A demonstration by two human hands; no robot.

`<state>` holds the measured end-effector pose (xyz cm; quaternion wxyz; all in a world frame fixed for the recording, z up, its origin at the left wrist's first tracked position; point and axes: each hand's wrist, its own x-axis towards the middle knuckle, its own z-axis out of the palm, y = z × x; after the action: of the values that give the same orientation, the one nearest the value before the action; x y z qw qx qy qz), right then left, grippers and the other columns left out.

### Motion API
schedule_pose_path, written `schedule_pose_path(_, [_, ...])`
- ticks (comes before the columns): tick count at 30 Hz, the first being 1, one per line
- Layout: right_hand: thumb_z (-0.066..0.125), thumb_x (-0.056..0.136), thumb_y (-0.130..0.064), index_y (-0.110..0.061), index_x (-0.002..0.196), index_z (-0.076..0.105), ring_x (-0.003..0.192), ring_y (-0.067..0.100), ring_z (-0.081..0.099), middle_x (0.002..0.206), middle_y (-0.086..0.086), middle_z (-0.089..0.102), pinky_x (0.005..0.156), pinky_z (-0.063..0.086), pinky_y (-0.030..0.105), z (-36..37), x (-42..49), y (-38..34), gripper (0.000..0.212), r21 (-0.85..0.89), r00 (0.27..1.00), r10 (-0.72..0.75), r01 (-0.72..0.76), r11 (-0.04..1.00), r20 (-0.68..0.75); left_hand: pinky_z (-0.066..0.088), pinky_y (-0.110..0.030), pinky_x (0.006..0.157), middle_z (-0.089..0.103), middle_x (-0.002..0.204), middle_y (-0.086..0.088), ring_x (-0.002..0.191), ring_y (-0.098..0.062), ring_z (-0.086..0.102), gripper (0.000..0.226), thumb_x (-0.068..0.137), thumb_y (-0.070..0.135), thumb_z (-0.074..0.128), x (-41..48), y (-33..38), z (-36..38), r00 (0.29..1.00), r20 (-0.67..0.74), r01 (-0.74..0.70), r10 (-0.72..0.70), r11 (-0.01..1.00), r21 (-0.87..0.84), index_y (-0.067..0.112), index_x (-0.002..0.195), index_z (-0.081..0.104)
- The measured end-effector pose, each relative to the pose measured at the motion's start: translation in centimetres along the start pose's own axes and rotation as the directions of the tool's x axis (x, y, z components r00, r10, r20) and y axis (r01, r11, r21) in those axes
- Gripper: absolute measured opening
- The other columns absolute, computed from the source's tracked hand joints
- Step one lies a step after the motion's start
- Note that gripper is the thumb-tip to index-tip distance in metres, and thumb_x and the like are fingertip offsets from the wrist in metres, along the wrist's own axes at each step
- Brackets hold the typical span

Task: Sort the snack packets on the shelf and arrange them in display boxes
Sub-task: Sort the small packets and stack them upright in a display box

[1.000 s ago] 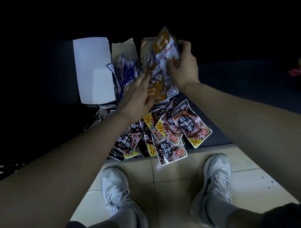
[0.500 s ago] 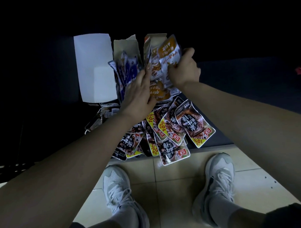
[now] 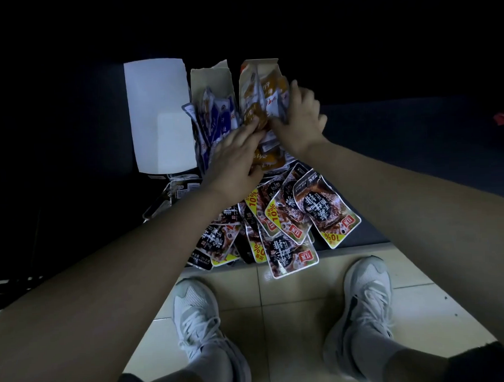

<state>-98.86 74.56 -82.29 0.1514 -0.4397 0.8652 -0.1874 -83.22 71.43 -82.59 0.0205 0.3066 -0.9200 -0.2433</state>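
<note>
Left hand [image 3: 238, 160], fingers flat, is reaching over the dark packets [image 3: 320, 208] lying loose at the shelf [image 3: 414, 122] edge and pressing the orange packets [image 3: 268, 161] down so they are not spilling. My right hand [image 3: 300, 123] is clamping a bunch [image 3: 270, 101] upright, feeding it into the orange box [image 3: 258, 66]. Blue packets [image 3: 217, 123] are filling the middle box [image 3: 210, 81]; a white box [image 3: 159, 117] is standing leftmost.

Open dark shelf [image 3: 415, 162] right of the display boxes [image 3: 210, 81]; loose packets [image 3: 291, 218] across the front edge, white box [image 3: 159, 117] at left.
</note>
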Motion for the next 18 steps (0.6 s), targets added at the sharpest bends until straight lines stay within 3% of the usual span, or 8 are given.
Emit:
schedule_pose_path(2, [0.053,0.095,-0.033,-0.014,0.148,0.028,0.134,0.028,0.031,0.149,0.01,0.03,0.103,0.026,0.037,-0.4,-0.3,0.7,0.061,0.089,0.998,-0.022,0.027,0.996,-0.058,0.009,-0.043,0.119,0.007,0.162,0.003,0.147,-0.021,0.008,0.064,0.093,0.021,0.056,0.1,0.1,-0.2,1.0,0.014,0.004,-0.004,1.0,0.011,0.019,0.15,0.027])
schedule_pose_path(5, [0.05,0.098,-0.036,-0.016,0.15,0.029,0.141,0.023,0.027,0.156,0.003,0.027,0.11,0.022,0.037,-0.6,-0.6,1.7,0.06,0.101,0.991,-0.06,0.048,0.994,0.119,0.009,-0.046,0.12,0.007,0.162,0.004,0.147,-0.02,0.007,0.06,0.092,0.022,0.057,0.2,0.5,-0.5,0.999,0.034,0.021,-0.022,0.999,0.034,0.02,0.147,0.033])
schedule_pose_path(7, [0.051,0.096,-0.042,-0.02,0.151,0.026,0.144,0.021,0.026,0.159,0.001,0.024,0.117,0.023,0.042,-1.1,-0.9,2.1,0.065,0.247,0.974,-0.081,0.027,0.969,0.21,0.011,-0.048,0.119,0.009,0.162,0.002,0.147,-0.021,0.007,0.057,0.092,0.02,0.057,0.0,1.0,-0.8,0.999,0.024,0.038,-0.039,0.999,0.031,0.019,0.145,0.037])
schedule_pose_path(10, [0.053,0.089,-0.05,-0.021,0.148,0.032,0.136,0.02,0.04,0.15,0.003,0.039,0.111,0.037,0.045,-2.4,-2.2,2.8,0.069,0.419,0.988,-0.068,0.004,0.908,0.137,0.019,-0.045,0.116,0.028,0.154,-0.006,0.142,-0.026,0.021,0.047,0.089,0.014,0.056,-1.1,2.0,-1.3,0.993,-0.119,0.019,-0.015,0.999,0.036,0.017,0.136,0.049])
schedule_pose_path(12, [0.054,0.095,-0.035,-0.015,0.147,0.034,0.133,0.022,0.043,0.147,0.008,0.04,0.11,0.038,0.041,-3.1,-3.9,3.9,0.059,0.4,0.998,-0.014,-0.012,0.916,0.06,0.029,-0.04,0.106,0.047,0.133,-0.008,0.126,-0.026,0.038,0.034,0.088,0.012,0.055,-2.3,2.9,-1.5,0.968,-0.25,0.007,0.008,0.998,0.058,0.015,0.122,0.059])
schedule_pose_path(14, [0.056,0.096,-0.026,-0.011,0.144,0.037,0.128,0.025,0.047,0.144,0.011,0.041,0.107,0.04,0.038,-3.1,-5.8,5.7,0.054,0.354,0.993,0.078,-0.106,0.929,0.091,0.038,-0.038,0.096,0.055,0.113,-0.007,0.111,-0.025,0.048,0.022,0.089,0.012,0.053,-3.6,3.5,-1.5,0.962,-0.272,0.016,-0.007,0.999,0.028,0.013,0.109,0.062])
schedule_pose_path(16, [0.06,0.093,-0.028,-0.01,0.14,0.039,0.123,0.026,0.05,0.14,0.012,0.044,0.102,0.043,0.034,-2.5,-8.0,7.3,0.054,0.275,0.95,0.17,-0.243,0.93,0.263,0.044,-0.036,0.086,0.058,0.103,-0.005,0.101,-0.023,0.053,0.016,0.091,0.015,0.052,-5.1,3.6,-1.2,0.982,-0.176,0.066,-0.065,0.998,0.001,0.014,0.103,0.062])
schedule_pose_path(18, [0.064,0.089,-0.036,-0.012,0.139,0.041,0.122,0.026,0.05,0.14,0.012,0.043,0.098,0.043,0.031,-1.7,-10.3,8.1,0.06,0.172,0.883,0.212,-0.307,0.936,0.42,0.043,-0.033,0.08,0.058,0.103,-0.005,0.103,-0.025,0.055,0.015,0.093,0.02,0.053,-6.5,3.3,-0.6,0.985,-0.028,0.174,-0.173,0.984,0.034,0.016,0.104,0.062])
